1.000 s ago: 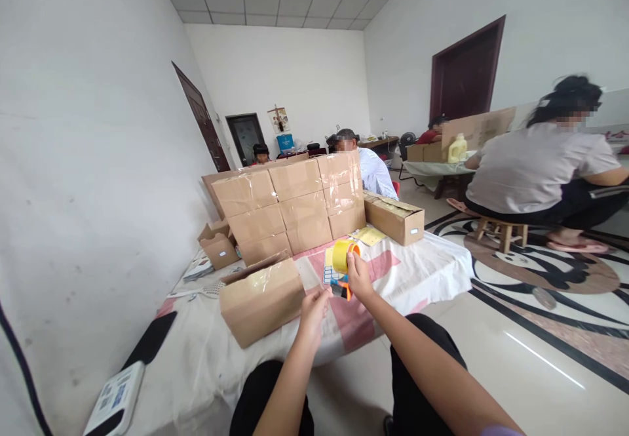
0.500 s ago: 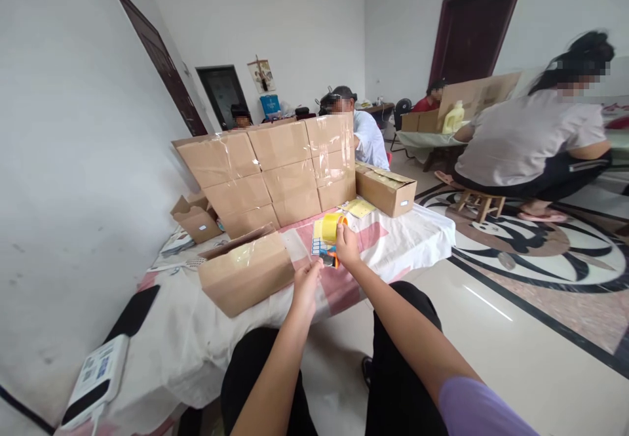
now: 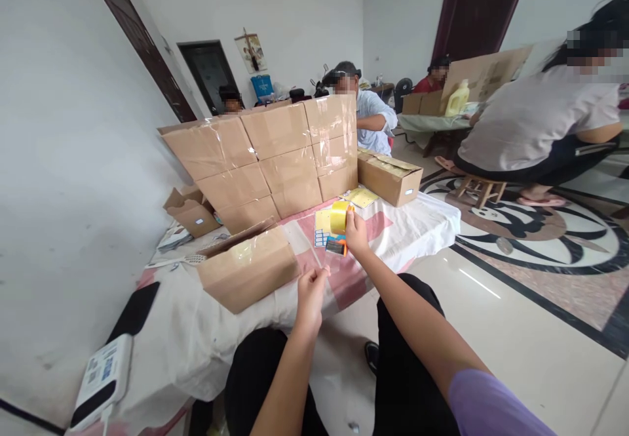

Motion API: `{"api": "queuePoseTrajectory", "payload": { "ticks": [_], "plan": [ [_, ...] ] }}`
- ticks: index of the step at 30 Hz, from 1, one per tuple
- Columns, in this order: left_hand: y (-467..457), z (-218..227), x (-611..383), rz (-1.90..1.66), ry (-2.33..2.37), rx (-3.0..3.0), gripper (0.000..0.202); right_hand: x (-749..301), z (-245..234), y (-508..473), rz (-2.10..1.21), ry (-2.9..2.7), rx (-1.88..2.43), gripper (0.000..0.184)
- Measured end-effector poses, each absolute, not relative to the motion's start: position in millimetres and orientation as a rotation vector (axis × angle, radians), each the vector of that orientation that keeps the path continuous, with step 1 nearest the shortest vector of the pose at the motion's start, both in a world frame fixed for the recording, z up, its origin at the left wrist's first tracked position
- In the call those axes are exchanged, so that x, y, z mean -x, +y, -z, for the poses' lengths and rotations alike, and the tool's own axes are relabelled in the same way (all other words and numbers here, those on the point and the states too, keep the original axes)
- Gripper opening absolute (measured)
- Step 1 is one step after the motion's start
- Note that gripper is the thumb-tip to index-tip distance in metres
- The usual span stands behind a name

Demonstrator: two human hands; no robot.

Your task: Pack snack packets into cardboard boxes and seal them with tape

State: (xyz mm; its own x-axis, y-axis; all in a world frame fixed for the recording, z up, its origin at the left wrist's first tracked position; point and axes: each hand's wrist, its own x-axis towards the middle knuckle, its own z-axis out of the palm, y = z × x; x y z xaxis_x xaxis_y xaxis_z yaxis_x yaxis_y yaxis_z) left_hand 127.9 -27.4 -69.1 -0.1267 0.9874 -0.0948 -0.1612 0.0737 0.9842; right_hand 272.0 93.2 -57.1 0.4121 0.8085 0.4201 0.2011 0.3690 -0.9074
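My right hand [image 3: 358, 233] is closed around a tape dispenser [image 3: 336, 246] with an orange handle and a dark front edge, held above the table. It carries a wide yellowish roll of packing tape [image 3: 339, 217]. Below and left of it my left hand [image 3: 312, 292] pinches the tape's free end, and a faint clear stretch runs up to the dispenser. Left of my hands an oblong cardboard box [image 3: 248, 269] rests on the cloth, its top flap raised. Behind the dispenser lies a sheet of blue-edged labels [image 3: 321, 236].
A tall taped cardboard panel [image 3: 285, 154] stands across the table. Closed box [image 3: 390, 177] at right, smaller open box [image 3: 192, 212] at left. A white power strip [image 3: 103, 377] and black pad [image 3: 132, 311] lie near left. A person [image 3: 376, 121] sits behind the panel; others sit farther right.
My left hand has moved down and away from the dispenser, widening the gap between my hands. The dispenser has shifted slightly right and up in view. The camera view has tilted a little.
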Motion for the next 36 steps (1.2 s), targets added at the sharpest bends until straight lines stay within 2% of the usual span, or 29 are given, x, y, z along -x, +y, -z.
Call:
{"api": "queuePoseTrajectory", "payload": {
  "ticks": [5,12,18,28,36],
  "plan": [
    [-33.6,70.0,-123.5,-1.27,1.227,-1.015,0.046,-270.8,51.3,81.9,-0.584,-1.086,1.091,0.052],
    [-34.3,72.7,-112.1,-1.263,1.219,-1.145,0.05,-259.6,55.7,73.2,-0.888,-1.084,1.076,0.048],
    [-28.1,80.1,-98.5,-1.275,1.205,-1.136,0.057,-251.7,61.8,70.7,-0.865,-1.242,1.017,0.05],
    [-31.2,97.3,-100.8,-1.32,1.202,-1.168,0.057,-254.3,46.6,55.3,-0.952,-1.181,0.947,0.05],
    [-41.3,87.4,-110.4,-1.335,1.258,-1.324,0.055,-258.0,44.4,60.3,-0.981,-1.194,0.893,0.048]
  ]
}}
